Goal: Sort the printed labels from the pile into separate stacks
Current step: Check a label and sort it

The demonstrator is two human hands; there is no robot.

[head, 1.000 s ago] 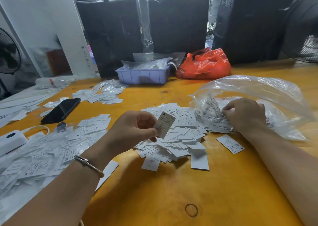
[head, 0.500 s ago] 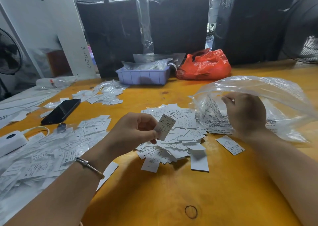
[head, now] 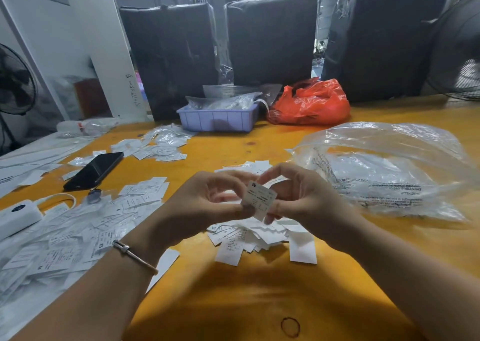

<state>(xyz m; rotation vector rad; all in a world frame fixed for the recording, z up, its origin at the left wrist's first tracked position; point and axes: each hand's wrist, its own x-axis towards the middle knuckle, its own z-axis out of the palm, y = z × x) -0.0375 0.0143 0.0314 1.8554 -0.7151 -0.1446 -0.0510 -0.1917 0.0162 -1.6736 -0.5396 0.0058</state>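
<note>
While the pile (head: 249,234) lies beneath, left hand (head: 207,205) and right hand (head: 301,200) pinch one label (head: 259,199).

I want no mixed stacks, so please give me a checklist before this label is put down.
1. Label pinched by left hand and right hand: ok.
2. Only one label in the grip: cannot tell.
3. Size mark readable: cannot tell, blurred.
4. Matching stack found among labels at left: cannot tell.
5. Center pile clear of the left labels: ok.
6. Phone off the stacks: ok.
</note>
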